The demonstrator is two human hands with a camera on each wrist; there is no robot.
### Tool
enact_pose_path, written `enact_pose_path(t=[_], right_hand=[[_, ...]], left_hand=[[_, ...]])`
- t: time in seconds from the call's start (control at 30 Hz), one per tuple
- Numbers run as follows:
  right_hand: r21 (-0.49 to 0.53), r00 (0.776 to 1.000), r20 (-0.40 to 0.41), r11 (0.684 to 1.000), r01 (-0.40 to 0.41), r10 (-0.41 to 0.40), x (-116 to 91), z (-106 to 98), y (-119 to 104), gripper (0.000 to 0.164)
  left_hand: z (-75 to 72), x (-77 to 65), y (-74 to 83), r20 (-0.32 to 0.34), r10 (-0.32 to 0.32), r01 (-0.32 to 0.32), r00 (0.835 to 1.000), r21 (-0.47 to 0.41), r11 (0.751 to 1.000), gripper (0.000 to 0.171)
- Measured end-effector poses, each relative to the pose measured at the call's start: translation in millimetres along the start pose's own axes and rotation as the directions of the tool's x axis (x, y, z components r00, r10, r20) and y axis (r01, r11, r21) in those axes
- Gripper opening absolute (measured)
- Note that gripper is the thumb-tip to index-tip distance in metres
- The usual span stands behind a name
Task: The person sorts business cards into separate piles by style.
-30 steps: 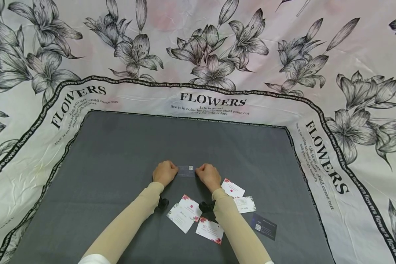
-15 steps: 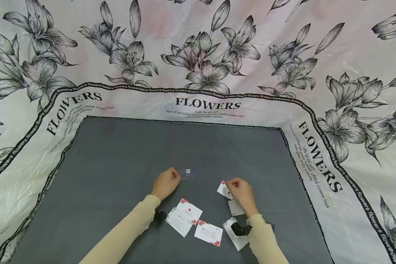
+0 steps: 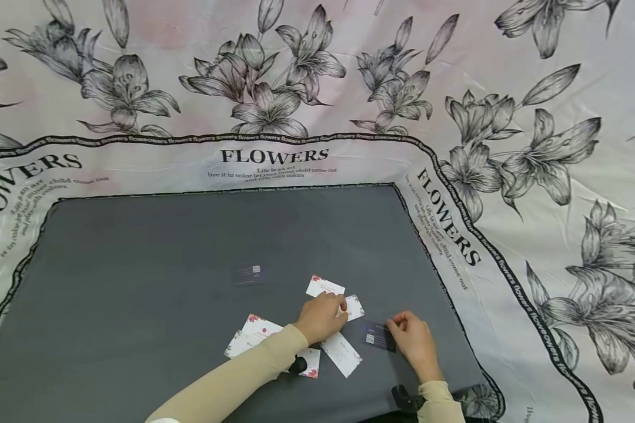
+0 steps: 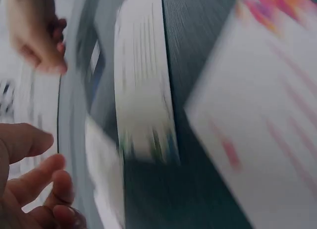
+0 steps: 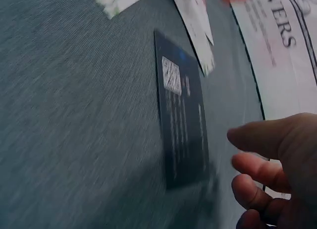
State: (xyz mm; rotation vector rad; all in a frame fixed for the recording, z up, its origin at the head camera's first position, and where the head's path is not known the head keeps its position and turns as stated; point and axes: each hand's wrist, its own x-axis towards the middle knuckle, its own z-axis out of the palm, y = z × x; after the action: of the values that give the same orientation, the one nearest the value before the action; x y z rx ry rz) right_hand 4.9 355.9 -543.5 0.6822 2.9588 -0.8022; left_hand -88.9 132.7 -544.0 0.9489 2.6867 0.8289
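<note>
In the head view we read "FLOWERS" 3 times on the printed cloth (image 3: 275, 155), with "Life is an art, live it in color let your inner child come out and play with colors" beneath the middle heading. The small print on the cards is too fine for us, though both the far dark card (image 3: 251, 274) and the near dark card (image 3: 379, 336) bear a QR code. The left hand (image 3: 321, 317) hangs over the right-side white cards: a red-cornered white card (image 3: 325, 286), a middle white card (image 3: 355, 308) and a slanted white card (image 3: 341, 353). The right hand (image 3: 415, 343) is at the right end of the near dark card on the grey bench (image 3: 164, 252). A cluster of white cards (image 3: 243, 341) lies partly under the left sleeve (image 3: 243, 376).

Against 0.5 s ago, we see the left hand gone from the far dark card and the right hand gone from the red-cornered white card; our view has swung right.

From the left wrist, card print is blurred; the left hand's thumb and fingers stand moderately apart, holding nothing.

From the right wrist, we make out "WERS" on the cloth. The near dark card lies flat, just beside the right hand, whose thumb and fingers are narrowly parted around nothing.
</note>
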Motion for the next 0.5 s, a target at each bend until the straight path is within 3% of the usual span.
enact_pose_path(t=[0.1,0.2,0.33,0.5], right_hand=[[0.008,0.999,-0.014,0.999,0.047,-0.047,-7,4,19,0.029],[0.005,0.994,0.048,0.995,0.097,-0.097,-9,10,24,0.045],[-0.001,0.985,0.113,0.992,0.130,-0.129,-12,12,30,0.059],[-0.019,0.989,0.066,0.991,0.131,-0.130,-16,9,39,0.054]], left_hand=[[23.4,5.6,20.1,0.060,0.056,-0.061,0.997,0.087,0.994,0.030],[37.4,7.9,27.8,0.064,0.074,-0.084,0.995,0.177,0.981,0.042],[52.5,11.5,34.0,0.011,0.103,-0.101,0.995,0.304,0.947,0.045],[66.6,15.0,45.4,-0.023,0.152,-0.131,0.988,0.390,0.911,0.038]])
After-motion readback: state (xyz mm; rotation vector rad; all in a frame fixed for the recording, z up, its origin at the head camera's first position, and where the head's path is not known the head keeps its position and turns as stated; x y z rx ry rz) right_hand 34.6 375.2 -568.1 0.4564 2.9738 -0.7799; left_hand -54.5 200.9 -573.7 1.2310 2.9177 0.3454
